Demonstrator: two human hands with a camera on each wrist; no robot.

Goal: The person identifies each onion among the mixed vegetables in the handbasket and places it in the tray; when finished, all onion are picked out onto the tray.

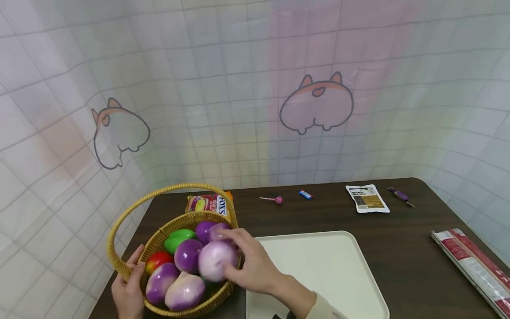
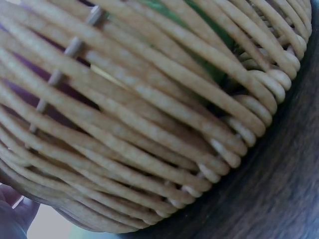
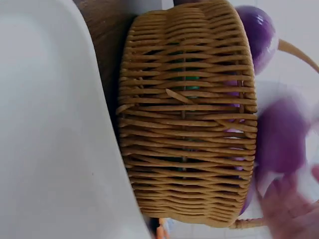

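A wicker basket point(image 1: 191, 219) with a hoop handle stands at the table's front left. It holds several purple-and-white toy onions, a green fruit point(image 1: 178, 239) and a red one point(image 1: 158, 260). My left hand point(image 1: 129, 285) grips the basket's near-left rim, thumb inside; the left wrist view shows the woven wall point(image 2: 149, 124) and fingertips point(image 2: 12, 216). My right hand point(image 1: 239, 261) curls round a pale purple onion point(image 1: 213, 262) at the basket's right side. The right wrist view shows the basket wall point(image 3: 184, 114), that onion point(image 3: 281, 134) blurred, and fingers point(image 3: 291, 211).
A white tray point(image 1: 318, 270) lies right of the basket on the dark table point(image 1: 398, 248). Behind are a snack packet point(image 1: 207, 204), a lollipop point(image 1: 275, 200), a small blue sweet point(image 1: 305, 194), a white sachet point(image 1: 367, 198) and a purple sweet point(image 1: 400, 195). A red-and-white packet point(image 1: 474, 266) lies far right.
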